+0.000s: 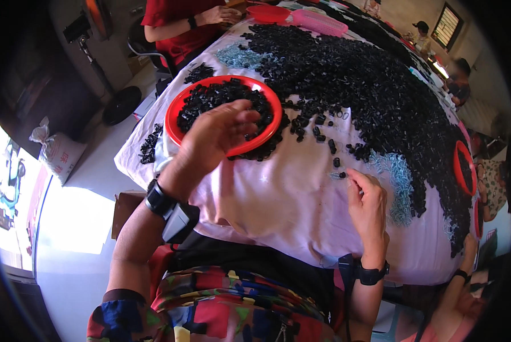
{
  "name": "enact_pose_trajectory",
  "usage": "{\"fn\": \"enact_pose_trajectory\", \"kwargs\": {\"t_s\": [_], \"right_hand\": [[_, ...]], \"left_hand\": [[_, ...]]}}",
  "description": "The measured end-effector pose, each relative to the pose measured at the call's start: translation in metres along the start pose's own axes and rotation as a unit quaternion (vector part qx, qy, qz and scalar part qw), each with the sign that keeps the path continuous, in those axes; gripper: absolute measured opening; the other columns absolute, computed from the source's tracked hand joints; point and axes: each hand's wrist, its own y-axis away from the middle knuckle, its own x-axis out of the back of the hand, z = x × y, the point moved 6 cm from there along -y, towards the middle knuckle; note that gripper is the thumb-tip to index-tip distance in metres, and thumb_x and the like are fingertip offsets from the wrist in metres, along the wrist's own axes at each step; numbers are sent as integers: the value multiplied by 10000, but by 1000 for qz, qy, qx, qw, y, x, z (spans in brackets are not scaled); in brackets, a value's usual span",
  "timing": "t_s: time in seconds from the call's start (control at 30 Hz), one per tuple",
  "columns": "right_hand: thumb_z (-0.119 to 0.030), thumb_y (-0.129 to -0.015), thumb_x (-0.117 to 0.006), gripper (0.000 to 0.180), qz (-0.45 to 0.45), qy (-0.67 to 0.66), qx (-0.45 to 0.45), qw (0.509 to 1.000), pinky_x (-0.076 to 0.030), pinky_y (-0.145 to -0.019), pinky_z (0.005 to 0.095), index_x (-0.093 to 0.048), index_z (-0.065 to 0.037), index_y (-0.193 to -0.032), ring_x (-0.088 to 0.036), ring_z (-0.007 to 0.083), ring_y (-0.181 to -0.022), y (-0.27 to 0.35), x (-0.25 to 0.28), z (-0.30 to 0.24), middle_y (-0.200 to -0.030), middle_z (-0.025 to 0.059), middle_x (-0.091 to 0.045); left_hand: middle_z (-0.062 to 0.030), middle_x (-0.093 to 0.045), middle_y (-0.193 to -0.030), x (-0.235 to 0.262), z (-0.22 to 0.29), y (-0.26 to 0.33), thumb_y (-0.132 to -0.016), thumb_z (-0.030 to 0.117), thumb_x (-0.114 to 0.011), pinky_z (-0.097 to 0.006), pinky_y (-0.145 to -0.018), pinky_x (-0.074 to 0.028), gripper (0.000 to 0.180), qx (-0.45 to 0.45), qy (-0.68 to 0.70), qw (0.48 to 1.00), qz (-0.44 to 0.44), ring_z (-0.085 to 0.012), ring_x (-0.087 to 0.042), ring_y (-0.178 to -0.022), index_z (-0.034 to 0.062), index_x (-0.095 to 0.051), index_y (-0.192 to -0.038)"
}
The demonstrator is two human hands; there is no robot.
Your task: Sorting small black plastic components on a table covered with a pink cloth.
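Observation:
My left hand [224,128] is over a round red basin [177,134] heaped with small black plastic parts [210,97]. Its fingers are stretched out, and nothing shows in them. On the right, low over the cloth, my right hand [370,202] has thumb and forefinger drawn together at a small black plastic part [342,175]. A pale, clear little piece [333,176] sits against that part. A few loose black parts [332,147] lie just beyond these fingertips. Beside the hand is a pile of pale blue, clear small pieces [401,185].
A wide heap of black parts [375,85] spreads over the pale pink tablecloth [267,199]. Another pale blue pile [244,57], a pink basket [321,23] and a second red basin [465,168] stand farther off. A person in red [175,28] works at the far left; others sit along the right.

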Motion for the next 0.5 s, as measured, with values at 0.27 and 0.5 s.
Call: {"fn": "enact_pose_trajectory", "kwargs": {"t_s": [0.27, 0.5], "right_hand": [[-80, -887, -677, 137, -78, 7, 14, 997, -524, -818, 448, -767, -39, -982, -669, 365, -883, 7, -10, 5, -896, 142, -715], [-112, -887, -657, 159, -66, 17, -9, 998, -530, -792, 453, -760, -27, -974, -677, 380, -867, 6, -6, 11, -925, 165, -728]], "left_hand": [[-116, -745, -991, -106, -91, -20, -944, 152, -699, -338, -750, -581, 237, -213, -480, 825, -208, -217, -727, -824, 29, -749, -1141], [-135, -654, -929, -141, -126, -12, -838, 99, -694, -435, -765, -570, 159, -312, -644, 646, -266, -353, -678, -921, 58, -749, -982]]}}
